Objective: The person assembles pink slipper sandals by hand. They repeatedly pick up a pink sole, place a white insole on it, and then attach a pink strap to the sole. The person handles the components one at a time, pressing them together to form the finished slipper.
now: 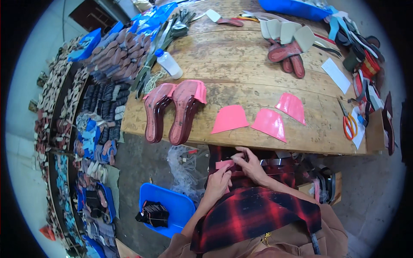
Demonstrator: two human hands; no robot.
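Just below the table's front edge, over my lap, my left hand [218, 181] is closed on a pink shoe-upper piece [223, 164]. My right hand [250, 167] is at the same piece's right side, fingers bent and thumb at its edge; its fingertips are partly hidden. Beyond my hands, a matte pink upper piece [231, 118] and two glossy ones, a middle piece [269, 123] and a right piece [291, 107], lie flat on the wooden table [223, 73]. To their left are two stacks of dark red shoe soles, a left stack [154, 116] and a right stack [181, 114], with pink uppers at their far ends.
A white bottle with a blue cap [169, 64] stands behind the soles. Orange-handled scissors [349, 124] lie at the right. Red soles with white uppers [289, 47] are farther back. A blue tub [172, 213] sits on the floor; crowded shelves [64, 142] line the left.
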